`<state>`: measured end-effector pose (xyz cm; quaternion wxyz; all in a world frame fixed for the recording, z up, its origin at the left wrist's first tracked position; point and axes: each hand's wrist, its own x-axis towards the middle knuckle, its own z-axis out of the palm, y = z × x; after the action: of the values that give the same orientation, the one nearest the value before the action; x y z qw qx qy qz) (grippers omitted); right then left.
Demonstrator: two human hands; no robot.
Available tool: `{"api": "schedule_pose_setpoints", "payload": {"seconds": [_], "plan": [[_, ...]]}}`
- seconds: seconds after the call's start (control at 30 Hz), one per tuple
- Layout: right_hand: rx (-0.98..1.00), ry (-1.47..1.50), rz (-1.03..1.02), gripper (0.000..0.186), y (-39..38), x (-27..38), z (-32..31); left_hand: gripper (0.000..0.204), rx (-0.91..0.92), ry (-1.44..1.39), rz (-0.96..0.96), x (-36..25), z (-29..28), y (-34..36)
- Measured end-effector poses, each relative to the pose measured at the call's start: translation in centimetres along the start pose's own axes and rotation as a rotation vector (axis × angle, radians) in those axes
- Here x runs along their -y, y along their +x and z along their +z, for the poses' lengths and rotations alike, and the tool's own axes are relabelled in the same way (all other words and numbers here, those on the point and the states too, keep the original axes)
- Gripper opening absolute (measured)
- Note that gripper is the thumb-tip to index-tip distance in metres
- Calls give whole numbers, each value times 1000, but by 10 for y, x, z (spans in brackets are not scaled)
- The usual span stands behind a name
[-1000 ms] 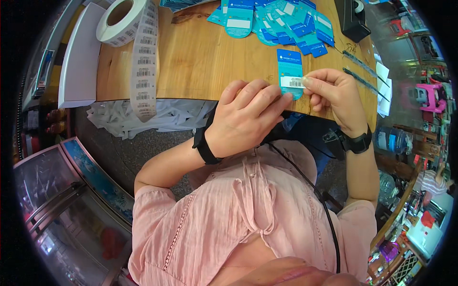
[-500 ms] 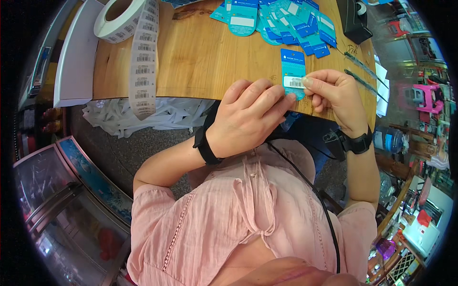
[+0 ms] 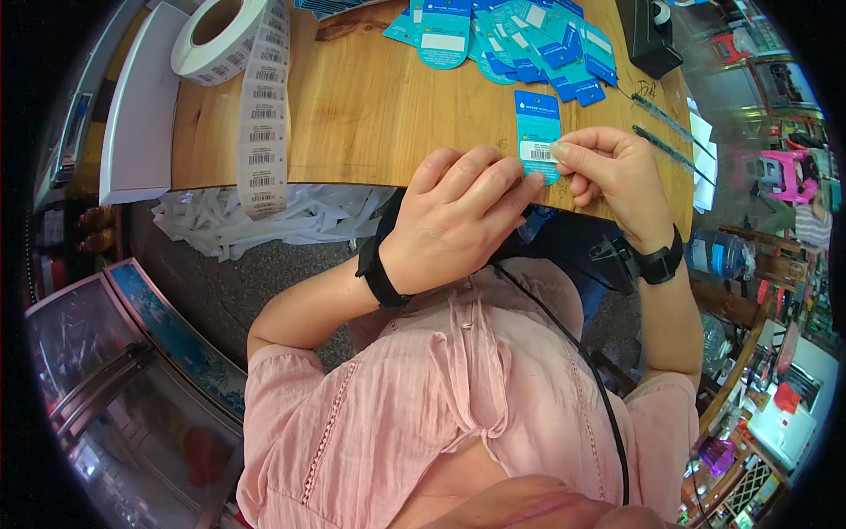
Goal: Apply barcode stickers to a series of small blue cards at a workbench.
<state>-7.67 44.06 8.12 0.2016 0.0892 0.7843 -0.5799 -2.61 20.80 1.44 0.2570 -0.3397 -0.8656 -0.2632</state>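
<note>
A blue and teal hang tag [image 3: 538,110] lies at the table's front edge with a white barcode sticker [image 3: 535,152] across its lower part. My left hand [image 3: 471,216] is closed at the tag's lower left, fingers bent together and one fingertip pressing its bottom corner. From the other side comes my right hand [image 3: 608,176], thumb and forefinger pinched at the sticker's right end. The thumb covers that end, so I cannot see whether it is stuck down there. Black bands circle both wrists.
A roll of barcode stickers [image 3: 210,40] stands far left; its printed strip [image 3: 263,132] hangs over the table [image 3: 370,106] edge. More hang tags [image 3: 538,44] lie heaped at the back. A black tape dispenser [image 3: 650,40] and dark thin strips [image 3: 674,154] are at the right. White backing strips [image 3: 256,220] lie below.
The view has shifted slightly. My right thumb still pinches the sticker's right end, and my left hand stays at the tag's bottom corner.
</note>
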Motion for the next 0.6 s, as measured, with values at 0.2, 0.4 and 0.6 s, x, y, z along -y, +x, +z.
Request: {"api": "schedule_pose_setpoints", "payload": {"seconds": [0.2,0.4,0.6], "plan": [[-66,-28,-23,21,-5,2,0,48,-7,10,46,2,3,5],[12,-18,-81,22,-5,3,6,54,179,115,6,-4,-14,8],[-136,-319,-226,24,-7,-1,7,59,222,112,39,-6,-14,9]]}}
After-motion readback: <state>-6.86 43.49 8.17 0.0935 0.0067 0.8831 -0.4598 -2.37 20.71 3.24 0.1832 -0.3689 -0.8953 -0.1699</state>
